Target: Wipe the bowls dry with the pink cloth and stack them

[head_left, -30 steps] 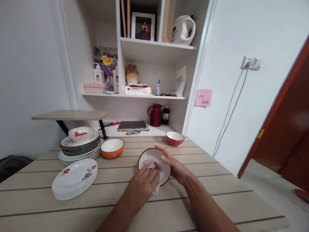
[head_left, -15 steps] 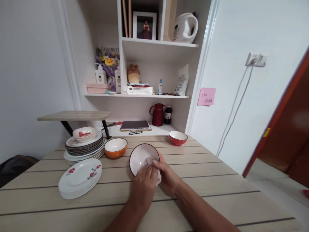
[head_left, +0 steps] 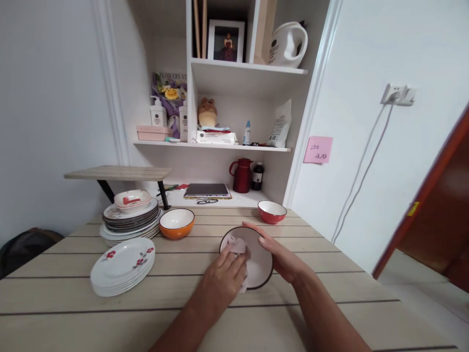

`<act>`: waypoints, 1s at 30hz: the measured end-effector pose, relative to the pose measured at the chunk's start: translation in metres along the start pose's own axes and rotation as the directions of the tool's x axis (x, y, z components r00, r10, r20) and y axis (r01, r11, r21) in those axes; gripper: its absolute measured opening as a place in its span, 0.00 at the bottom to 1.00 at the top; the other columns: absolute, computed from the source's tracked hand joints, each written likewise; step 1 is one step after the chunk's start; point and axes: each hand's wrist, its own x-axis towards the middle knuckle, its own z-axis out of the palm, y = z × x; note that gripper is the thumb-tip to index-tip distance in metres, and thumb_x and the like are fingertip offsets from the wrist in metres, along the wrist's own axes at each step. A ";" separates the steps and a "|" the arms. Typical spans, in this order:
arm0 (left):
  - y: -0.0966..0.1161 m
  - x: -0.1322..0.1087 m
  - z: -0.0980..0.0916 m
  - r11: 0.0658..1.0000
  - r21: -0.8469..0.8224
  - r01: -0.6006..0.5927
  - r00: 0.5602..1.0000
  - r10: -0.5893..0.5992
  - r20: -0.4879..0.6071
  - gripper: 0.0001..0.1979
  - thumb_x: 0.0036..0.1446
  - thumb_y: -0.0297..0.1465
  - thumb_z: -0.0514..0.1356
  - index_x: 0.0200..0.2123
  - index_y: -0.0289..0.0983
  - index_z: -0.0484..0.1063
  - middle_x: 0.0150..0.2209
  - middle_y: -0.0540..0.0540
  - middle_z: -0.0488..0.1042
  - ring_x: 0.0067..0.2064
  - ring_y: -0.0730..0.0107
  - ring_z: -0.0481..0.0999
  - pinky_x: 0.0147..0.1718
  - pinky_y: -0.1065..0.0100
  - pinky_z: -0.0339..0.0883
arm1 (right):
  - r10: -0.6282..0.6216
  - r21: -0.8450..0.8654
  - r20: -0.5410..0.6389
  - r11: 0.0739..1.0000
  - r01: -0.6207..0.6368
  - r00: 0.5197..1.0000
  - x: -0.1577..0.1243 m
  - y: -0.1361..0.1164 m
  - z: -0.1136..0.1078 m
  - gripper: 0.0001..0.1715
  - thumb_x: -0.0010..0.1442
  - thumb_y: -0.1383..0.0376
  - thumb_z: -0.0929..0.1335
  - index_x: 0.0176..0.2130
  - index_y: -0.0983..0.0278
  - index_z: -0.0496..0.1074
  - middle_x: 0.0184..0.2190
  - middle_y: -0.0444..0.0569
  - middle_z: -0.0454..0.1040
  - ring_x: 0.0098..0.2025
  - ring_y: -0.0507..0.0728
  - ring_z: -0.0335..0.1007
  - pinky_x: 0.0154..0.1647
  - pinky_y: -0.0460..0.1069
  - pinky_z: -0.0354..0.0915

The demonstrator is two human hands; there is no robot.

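A dark-rimmed white bowl (head_left: 262, 266) sits tilted toward me on the wooden table (head_left: 330, 303). My right hand (head_left: 284, 256) grips its right rim, fingers curled over the edge. My left hand (head_left: 222, 283) presses a pale cloth (head_left: 240, 247) against the inside of the bowl, fingers closed on the cloth. An orange bowl (head_left: 177, 223) and a red bowl (head_left: 271, 211) stand farther back on the table.
A stack of white flowered plates (head_left: 122, 266) lies at the left, with a taller pile of plates (head_left: 130, 222) topped by a small dish behind it. Shelves with a red jug (head_left: 242, 175), bottles and a laptop (head_left: 205, 189) rise at the back. A door stands at the right.
The bowl and both hands shifted left half a second ago, then back right. The cloth moved around inside the bowl, and my right hand now shows on its rim again.
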 end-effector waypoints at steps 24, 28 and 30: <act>-0.003 -0.005 0.015 0.980 0.054 0.190 0.979 -0.193 0.063 0.18 0.66 0.21 0.48 0.55 0.33 0.70 0.50 0.41 0.79 0.50 0.61 0.79 0.53 0.56 0.71 | -0.125 0.077 -0.205 0.987 0.143 0.971 0.023 0.022 0.061 0.36 0.59 0.56 0.71 0.64 0.52 0.61 0.57 0.48 0.74 0.58 0.65 0.68 0.61 0.60 0.59; -0.005 -0.004 0.014 1.000 -0.007 0.001 0.995 0.000 0.103 0.15 0.68 0.26 0.51 0.53 0.37 0.72 0.53 0.45 0.78 0.48 0.64 0.78 0.57 0.57 0.66 | -0.064 -0.013 -0.223 0.998 0.063 0.973 0.018 0.012 0.031 0.33 0.57 0.56 0.71 0.60 0.54 0.68 0.53 0.48 0.77 0.55 0.66 0.70 0.57 0.61 0.62; -0.005 -0.002 0.010 0.999 -0.031 -0.036 0.993 0.040 0.114 0.13 0.67 0.27 0.53 0.50 0.38 0.73 0.52 0.46 0.78 0.47 0.65 0.78 0.60 0.55 0.63 | 0.004 -0.049 -0.210 0.999 -0.015 0.978 0.012 0.008 0.014 0.33 0.56 0.55 0.72 0.60 0.53 0.69 0.55 0.48 0.76 0.55 0.66 0.69 0.58 0.62 0.62</act>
